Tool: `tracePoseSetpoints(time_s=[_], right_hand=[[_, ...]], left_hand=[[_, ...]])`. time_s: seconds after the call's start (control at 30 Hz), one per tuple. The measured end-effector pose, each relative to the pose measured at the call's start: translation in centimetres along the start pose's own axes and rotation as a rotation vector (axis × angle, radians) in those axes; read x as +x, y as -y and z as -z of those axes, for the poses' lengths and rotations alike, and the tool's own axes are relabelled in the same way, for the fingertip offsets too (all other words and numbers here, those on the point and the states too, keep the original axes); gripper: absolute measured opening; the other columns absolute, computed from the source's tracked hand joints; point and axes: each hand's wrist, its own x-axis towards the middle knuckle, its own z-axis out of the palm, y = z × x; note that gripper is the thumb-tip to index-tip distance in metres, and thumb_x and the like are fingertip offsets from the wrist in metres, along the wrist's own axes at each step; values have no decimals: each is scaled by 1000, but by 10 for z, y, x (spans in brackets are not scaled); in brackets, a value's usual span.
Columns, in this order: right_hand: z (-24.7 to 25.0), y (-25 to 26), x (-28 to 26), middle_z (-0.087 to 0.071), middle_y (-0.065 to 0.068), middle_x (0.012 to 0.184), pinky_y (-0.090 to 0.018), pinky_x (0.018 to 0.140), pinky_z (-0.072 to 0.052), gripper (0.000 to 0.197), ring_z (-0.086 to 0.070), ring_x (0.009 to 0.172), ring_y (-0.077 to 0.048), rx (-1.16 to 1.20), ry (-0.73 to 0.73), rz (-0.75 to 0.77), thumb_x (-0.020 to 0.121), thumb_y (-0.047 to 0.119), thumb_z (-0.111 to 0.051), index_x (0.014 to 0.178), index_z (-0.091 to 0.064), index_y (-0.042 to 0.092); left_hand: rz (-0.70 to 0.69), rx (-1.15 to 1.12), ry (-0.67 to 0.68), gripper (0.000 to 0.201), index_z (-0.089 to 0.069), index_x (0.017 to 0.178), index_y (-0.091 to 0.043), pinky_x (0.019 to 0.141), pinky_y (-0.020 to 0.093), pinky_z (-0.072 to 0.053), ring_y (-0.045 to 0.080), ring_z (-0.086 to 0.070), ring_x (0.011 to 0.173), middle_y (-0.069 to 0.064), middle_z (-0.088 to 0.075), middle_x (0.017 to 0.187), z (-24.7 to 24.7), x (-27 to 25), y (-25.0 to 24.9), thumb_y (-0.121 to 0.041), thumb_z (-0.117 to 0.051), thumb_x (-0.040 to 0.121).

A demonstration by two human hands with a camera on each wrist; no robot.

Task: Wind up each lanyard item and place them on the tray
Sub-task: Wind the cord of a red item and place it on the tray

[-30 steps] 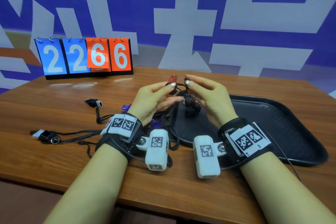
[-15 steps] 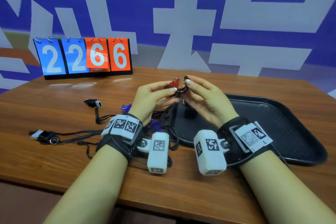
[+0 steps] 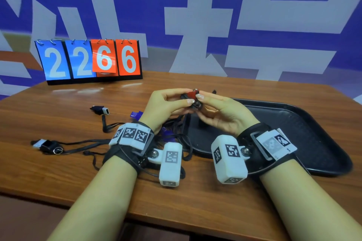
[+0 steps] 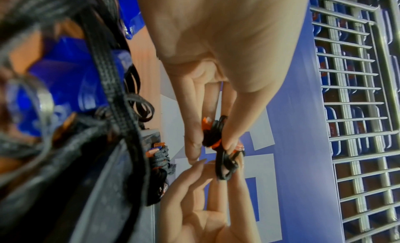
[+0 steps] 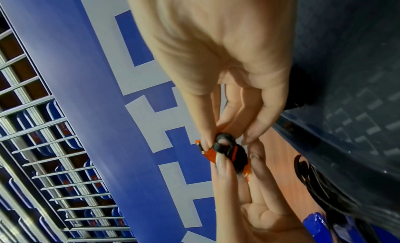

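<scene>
A small red lanyard item (image 3: 193, 95), mostly wrapped in its black cord, is pinched between the left hand (image 3: 166, 106) and right hand (image 3: 221, 112) above the black tray's (image 3: 313, 133) 9 o'clock edge. More lanyard items (image 3: 49, 145) are left lying around 9 o'clock on the table (image 3: 195, 201).

even indoor light, glare streaks on the table (image 3: 82, 90); edges bend, wrist views blur up close.

The tray (image 3: 305, 123) lies bare on its right part — open room. Left of it, tangled lanyards (image 3: 176, 135) crowd the bench (image 3: 58, 172); the scoreboard (image 3: 90, 60) blocks the far left.
</scene>
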Motion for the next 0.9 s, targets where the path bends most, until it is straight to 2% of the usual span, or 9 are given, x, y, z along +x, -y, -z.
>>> tracePoseSetpoints(time_s=[0.1, 0.17, 0.3, 0.37, 0.5, 0.6, 0.7, 0.8, 0.9], right_hand=[[2, -2, 2, -73, -8, 85, -26, 74, -59, 22, -68, 78, -17, -107, -26, 46, 84, 5, -72, 106, -73, 6], [2, -5, 3, -74, -8, 85, -27, 76, -58, 18, -68, 76, -16, -205, -52, 108, 85, 6, -72, 103, -74, 6], [1, -7, 2, -73, -16, 94, -29, 81, -59, 15, -64, 84, -23, -373, -98, 229, 85, 5, -72, 100, -74, 1], [1, -5, 0, -72, -16, 89, -25, 76, -59, 14, -63, 81, -23, -416, -101, 254, 86, 3, -71, 99, -74, 0], [0, -4, -3, -69, -7, 73, -16, 64, -56, 10, -62, 65, -11, -608, -168, 335, 85, 6, -73, 94, -76, 3], [-3, -5, -3, -59, -10, 64, -24, 66, -56, 8, -55, 59, -15, -592, -200, 312, 83, 5, -72, 86, -75, -1], [-6, -4, -4, -51, -6, 60, -24, 58, -57, 9, -49, 56, -13, -544, -194, 235, 84, 5, -67, 76, -65, 1], [-8, -4, -3, -43, 2, 52, -23, 52, -50, 16, -43, 53, -12, -508, -211, 172, 84, 7, -62, 70, -54, 10], [-10, -5, -5, -48, -4, 66, -21, 49, -49, 18, -53, 53, -12, -482, -177, 174, 87, 6, -57, 72, -51, 13]], left_hand=[[-14, 46, 0, 31, -70, 114, 3, 74, 29, -61, 30, -74, 91, 18, -75, 103, 2, 2, 2, 7, -71, 83], [-10, 72, -1, 32, -69, 115, 4, 71, 27, -60, 28, -75, 87, 21, -74, 104, 3, 2, 3, 8, -71, 83], [15, 81, 20, 35, -68, 119, 3, 69, 24, -59, 25, -75, 79, 22, -73, 105, 5, 2, 2, 8, -69, 84], [18, 84, 38, 35, -69, 118, 0, 70, 25, -59, 26, -75, 81, 20, -74, 104, 6, 2, 2, 7, -70, 84], [9, 124, 32, 34, -69, 117, 0, 70, 24, -59, 28, -75, 83, 18, -75, 102, 5, 2, 2, 6, -71, 84], [-56, 223, 4, 34, -71, 115, -2, 70, 22, -58, 20, -75, 81, 13, -75, 102, 6, 3, 2, 3, -74, 82], [-132, 362, 0, 33, -75, 112, -10, 80, 33, -60, 19, -75, 87, 4, -76, 104, 10, 5, 5, -5, -80, 79], [-197, 440, 9, 33, -76, 109, -15, 91, 42, -57, 16, -73, 95, -2, -76, 105, 11, 4, 5, -10, -82, 78], [-219, 435, 16, 32, -76, 109, -13, 93, 45, -56, 15, -72, 98, -1, -76, 106, 9, 3, 3, -10, -82, 78]])
